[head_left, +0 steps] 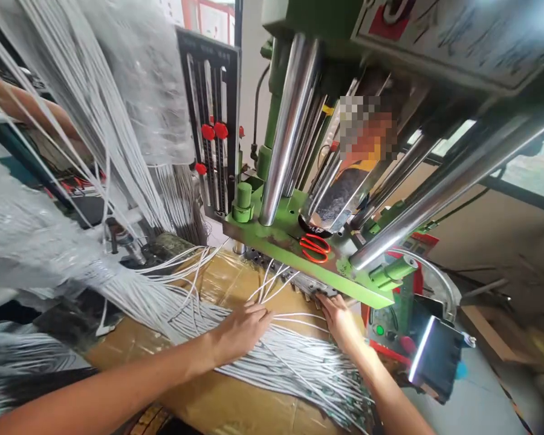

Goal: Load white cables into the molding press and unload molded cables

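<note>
Cardboard (pixel 131 356) is backing the white cables (pixel 299 368) I am flattening with my spread left hand (pixel 242 332), my right hand (pixel 340 320) apart at two o'clock, guiding them toward the green plate (pixel 299 241).

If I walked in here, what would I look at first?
You'd spot the huge spray of thin white cables spreading from the left across brown cardboard. On the right, shiny steel columns rise from a green machine, with red-handled scissors lying on its plate. In the middle, the left hand presses on the cables, and the right hand is near the machine's green edge.
</note>
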The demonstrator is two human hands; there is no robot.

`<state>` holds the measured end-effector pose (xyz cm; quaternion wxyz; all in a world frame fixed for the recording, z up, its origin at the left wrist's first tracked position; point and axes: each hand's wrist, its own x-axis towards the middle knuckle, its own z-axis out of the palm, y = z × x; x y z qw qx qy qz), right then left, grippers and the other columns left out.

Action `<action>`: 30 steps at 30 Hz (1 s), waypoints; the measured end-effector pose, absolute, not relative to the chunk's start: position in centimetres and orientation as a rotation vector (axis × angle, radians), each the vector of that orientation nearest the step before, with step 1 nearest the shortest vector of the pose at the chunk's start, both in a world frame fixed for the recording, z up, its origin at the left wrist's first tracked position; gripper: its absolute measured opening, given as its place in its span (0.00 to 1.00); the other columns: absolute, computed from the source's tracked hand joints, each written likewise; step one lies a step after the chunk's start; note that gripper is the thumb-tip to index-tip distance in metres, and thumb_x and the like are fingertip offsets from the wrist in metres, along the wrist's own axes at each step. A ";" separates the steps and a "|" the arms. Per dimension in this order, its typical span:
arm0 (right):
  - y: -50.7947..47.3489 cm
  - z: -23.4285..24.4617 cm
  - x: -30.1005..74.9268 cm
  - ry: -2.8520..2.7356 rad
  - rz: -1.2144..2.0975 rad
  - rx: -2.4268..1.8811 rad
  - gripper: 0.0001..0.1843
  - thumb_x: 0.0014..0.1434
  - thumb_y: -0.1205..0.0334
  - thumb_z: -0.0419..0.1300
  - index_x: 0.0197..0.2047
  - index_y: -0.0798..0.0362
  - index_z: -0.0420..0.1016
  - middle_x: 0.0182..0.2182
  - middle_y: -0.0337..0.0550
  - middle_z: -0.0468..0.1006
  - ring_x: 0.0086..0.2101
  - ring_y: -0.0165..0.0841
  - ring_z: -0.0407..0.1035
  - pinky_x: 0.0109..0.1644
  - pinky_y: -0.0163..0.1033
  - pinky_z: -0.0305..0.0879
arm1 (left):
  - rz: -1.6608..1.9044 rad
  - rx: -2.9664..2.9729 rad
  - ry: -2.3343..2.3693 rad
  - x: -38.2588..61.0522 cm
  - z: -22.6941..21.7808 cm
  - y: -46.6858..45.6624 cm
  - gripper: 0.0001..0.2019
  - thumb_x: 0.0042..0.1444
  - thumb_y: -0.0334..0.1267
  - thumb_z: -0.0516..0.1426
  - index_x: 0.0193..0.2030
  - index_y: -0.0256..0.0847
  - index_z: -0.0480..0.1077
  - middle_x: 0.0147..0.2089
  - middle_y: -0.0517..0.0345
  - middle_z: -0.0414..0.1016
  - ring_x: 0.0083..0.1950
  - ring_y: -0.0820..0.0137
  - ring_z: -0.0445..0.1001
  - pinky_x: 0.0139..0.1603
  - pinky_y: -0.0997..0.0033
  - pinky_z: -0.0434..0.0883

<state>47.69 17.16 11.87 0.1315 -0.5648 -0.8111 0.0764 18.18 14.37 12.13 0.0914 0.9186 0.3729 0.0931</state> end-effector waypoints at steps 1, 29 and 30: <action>16.9 11.8 47.0 -2.359 0.220 -1.644 0.22 0.64 0.68 0.46 0.58 0.56 0.70 0.47 0.54 0.76 0.49 0.43 0.69 0.52 0.46 0.68 | 0.309 2.703 1.080 17.8 12.1 14.3 0.14 0.66 0.33 0.47 0.54 0.37 0.67 0.48 0.49 0.76 0.51 0.62 0.73 0.54 0.61 0.68; 12.6 16.3 39.5 -2.332 0.981 -1.600 0.16 0.53 0.68 0.60 0.45 0.45 0.76 0.35 0.35 0.78 0.37 0.32 0.69 0.41 0.36 0.63 | 0.062 1.887 0.853 16.8 15.1 18.8 0.09 0.55 0.37 0.55 0.38 0.40 0.76 0.30 0.62 0.75 0.30 0.72 0.68 0.28 0.76 0.59; 12.9 16.1 39.5 -2.330 1.014 -1.589 0.12 0.53 0.68 0.59 0.40 0.46 0.77 0.33 0.35 0.77 0.36 0.32 0.68 0.40 0.36 0.62 | 0.059 1.873 0.851 16.8 15.0 18.9 0.09 0.55 0.36 0.55 0.38 0.40 0.76 0.30 0.62 0.75 0.30 0.72 0.68 0.28 0.76 0.59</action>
